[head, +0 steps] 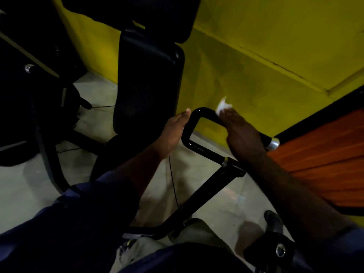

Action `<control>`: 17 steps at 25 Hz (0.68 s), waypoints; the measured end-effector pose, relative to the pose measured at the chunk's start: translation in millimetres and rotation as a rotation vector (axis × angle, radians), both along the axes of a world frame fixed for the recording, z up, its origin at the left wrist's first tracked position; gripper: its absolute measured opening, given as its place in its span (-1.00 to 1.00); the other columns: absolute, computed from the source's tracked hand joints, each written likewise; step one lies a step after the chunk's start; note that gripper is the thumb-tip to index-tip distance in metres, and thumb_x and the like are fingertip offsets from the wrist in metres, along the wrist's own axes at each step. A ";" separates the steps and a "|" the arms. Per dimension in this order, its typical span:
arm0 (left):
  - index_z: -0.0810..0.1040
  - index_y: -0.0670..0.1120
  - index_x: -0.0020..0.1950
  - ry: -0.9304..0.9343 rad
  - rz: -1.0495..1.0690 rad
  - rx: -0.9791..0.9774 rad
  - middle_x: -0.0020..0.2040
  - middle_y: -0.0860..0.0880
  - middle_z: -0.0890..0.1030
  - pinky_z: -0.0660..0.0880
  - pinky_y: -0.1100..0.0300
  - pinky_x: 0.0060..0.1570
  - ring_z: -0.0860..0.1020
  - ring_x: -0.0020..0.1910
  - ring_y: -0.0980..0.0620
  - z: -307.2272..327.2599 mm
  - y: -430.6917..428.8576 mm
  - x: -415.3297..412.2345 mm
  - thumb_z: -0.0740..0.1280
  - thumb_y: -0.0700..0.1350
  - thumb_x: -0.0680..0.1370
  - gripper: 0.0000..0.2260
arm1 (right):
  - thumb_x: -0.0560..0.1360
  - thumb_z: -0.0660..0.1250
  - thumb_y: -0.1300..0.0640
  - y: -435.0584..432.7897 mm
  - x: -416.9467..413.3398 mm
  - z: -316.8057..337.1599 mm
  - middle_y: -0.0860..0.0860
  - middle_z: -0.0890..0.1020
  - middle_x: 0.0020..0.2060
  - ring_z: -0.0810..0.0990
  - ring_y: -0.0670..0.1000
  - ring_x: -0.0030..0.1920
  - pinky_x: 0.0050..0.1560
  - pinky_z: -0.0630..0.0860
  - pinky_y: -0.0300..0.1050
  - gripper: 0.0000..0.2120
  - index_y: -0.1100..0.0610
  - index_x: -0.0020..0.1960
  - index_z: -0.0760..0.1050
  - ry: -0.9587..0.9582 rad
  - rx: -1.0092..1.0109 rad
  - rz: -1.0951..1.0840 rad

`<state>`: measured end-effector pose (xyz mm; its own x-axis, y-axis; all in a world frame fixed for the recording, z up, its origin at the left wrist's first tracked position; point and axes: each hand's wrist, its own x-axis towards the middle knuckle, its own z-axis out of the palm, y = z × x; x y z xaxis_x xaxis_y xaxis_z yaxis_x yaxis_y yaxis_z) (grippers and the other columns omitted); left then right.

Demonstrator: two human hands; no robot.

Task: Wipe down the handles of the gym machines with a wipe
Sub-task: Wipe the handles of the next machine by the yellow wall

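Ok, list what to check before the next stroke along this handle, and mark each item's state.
1. Wipe in hand: ok. The right hand holds the wipe at its fingertips.
2. Wipe on the bar: ok. It sits against the black handle just past the upper bend.
3. Bar steadied: cannot tell. The left hand lies beside the bend with straight fingers, but contact is unclear.
4. Stretch toward the chrome end cap free: cannot tell. The right hand covers it.
5. Wipe clean enough: cannot tell. It is small and blurred.
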<state>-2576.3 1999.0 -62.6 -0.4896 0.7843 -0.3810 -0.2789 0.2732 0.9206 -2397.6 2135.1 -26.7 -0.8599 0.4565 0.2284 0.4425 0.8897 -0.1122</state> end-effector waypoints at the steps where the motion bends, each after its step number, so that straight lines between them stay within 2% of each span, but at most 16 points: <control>1: 0.53 0.05 0.46 0.043 -0.031 0.005 0.41 0.02 0.58 0.33 -0.11 0.51 0.51 0.39 0.05 3.0 3.2 0.7 0.20 0.23 0.68 -0.56 | 0.33 0.17 0.46 1.7 29.2 1.3 0.29 0.49 0.43 0.48 0.30 0.44 0.39 0.48 0.23 -0.30 0.26 0.47 0.47 0.019 -0.032 -0.070; 3: 0.43 0.09 0.54 0.144 -0.083 0.000 0.51 0.01 0.49 0.32 -0.08 0.54 0.44 0.48 0.04 7.9 9.5 2.2 0.24 0.25 0.63 -0.49 | 0.24 0.25 0.54 2.4 65.4 -4.8 0.31 0.48 0.43 0.47 0.32 0.44 0.40 0.45 0.27 -0.21 0.28 0.47 0.46 -0.005 -0.056 -0.129; 5: 0.40 0.08 0.57 0.290 -0.141 -0.001 0.55 0.00 0.44 0.30 0.06 0.54 0.40 0.52 0.04 18.3 18.4 6.5 0.22 0.18 0.68 -0.53 | 0.24 0.17 0.47 2.0 49.7 -11.2 0.29 0.46 0.46 0.45 0.30 0.47 0.47 0.38 0.25 -0.21 0.26 0.49 0.45 0.007 -0.076 -0.111; 7: 0.47 -0.05 0.52 0.440 -0.142 -0.013 0.46 -0.01 0.52 0.33 0.34 0.40 0.45 0.46 0.03 29.9 28.7 13.2 0.17 0.03 0.74 -0.62 | 0.29 0.11 0.42 -7.4 2.1 -12.1 0.25 0.44 0.48 0.44 0.27 0.48 0.51 0.32 0.22 -0.22 0.22 0.52 0.42 0.014 -0.102 -0.023; 9: 0.56 -0.12 0.41 0.487 -0.108 -0.009 0.30 -0.02 0.63 0.40 0.37 0.28 0.56 0.34 0.01 35.8 35.7 15.0 0.15 -0.02 0.75 -0.66 | 0.39 0.00 0.35 -13.4 -32.5 -12.8 0.25 0.48 0.45 0.49 0.28 0.44 0.45 0.39 0.25 -0.30 0.24 0.50 0.44 0.012 -0.092 0.054; 11: 0.59 -0.11 0.38 0.563 -0.128 -0.049 0.25 -0.03 0.65 0.40 0.40 0.21 0.58 0.28 0.03 39.7 39.6 11.7 0.14 0.01 0.75 -0.66 | 0.38 -0.05 0.32 -4.1 -14.3 -9.6 0.24 0.51 0.43 0.53 0.27 0.40 0.39 0.45 0.22 -0.29 0.23 0.48 0.46 -0.011 -0.069 0.095; 12: 0.58 -0.11 0.38 0.642 -0.165 -0.081 0.28 -0.06 0.64 0.37 0.39 0.19 0.57 0.30 0.01 39.4 42.1 9.7 0.15 0.02 0.75 -0.65 | 0.35 -0.03 0.33 5.7 11.4 -11.8 0.24 0.51 0.43 0.54 0.26 0.39 0.37 0.48 0.21 -0.27 0.22 0.48 0.47 0.014 -0.047 0.087; 14: 0.51 -0.15 0.45 0.801 -0.330 -0.148 0.40 -0.15 0.56 0.32 0.26 0.30 0.48 0.42 -0.09 35.5 52.7 8.9 0.15 0.05 0.74 -0.60 | 0.29 0.06 0.40 22.6 72.3 -16.6 0.25 0.52 0.42 0.54 0.26 0.39 0.39 0.49 0.19 -0.24 0.22 0.48 0.46 0.091 0.000 -0.025; 17: 0.34 -0.17 0.58 1.026 -0.556 -0.256 0.62 -0.20 0.27 0.04 0.00 0.58 0.16 0.63 -0.19 30.8 70.1 16.2 0.06 0.17 0.74 -0.46 | 0.25 0.24 0.50 14.5 80.7 -22.6 0.26 0.57 0.36 0.56 0.28 0.36 0.44 0.38 0.15 -0.23 0.23 0.47 0.47 0.094 0.008 -0.243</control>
<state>-2560.1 2069.1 -31.9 -0.2741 0.9434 -0.1870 0.7695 0.3317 0.5457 -2316.9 2149.6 -49.3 -0.7004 0.6446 0.3064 0.6311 0.7599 -0.1560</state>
